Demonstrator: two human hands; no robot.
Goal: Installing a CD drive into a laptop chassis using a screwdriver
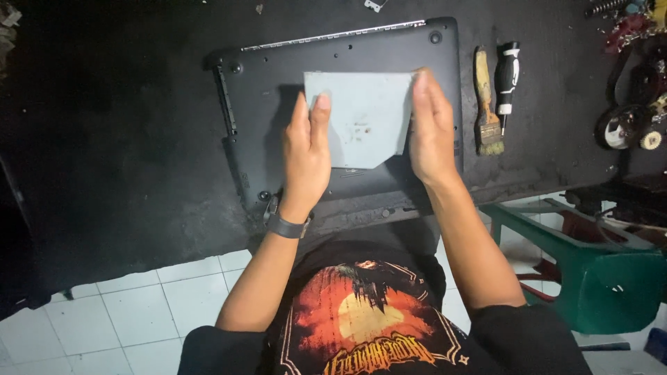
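The scene is dim overall, with light falling from above onto the middle, where the pale grey-blue flat sheet point(361, 118) shows brightest. The matte black table point(125, 139) sinks into near-black shadow toward the left and top corners. Focus is fairly sharp in the middle, and the edges look slightly soft and stretched.

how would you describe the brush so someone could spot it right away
Start at the black laptop lying bottom-up on the dark workbench. Just past its right edge lie two tools side by side. The paintbrush is the nearer one, with a worn wooden handle and pale bristles, unlike the black-and-white screwdriver.
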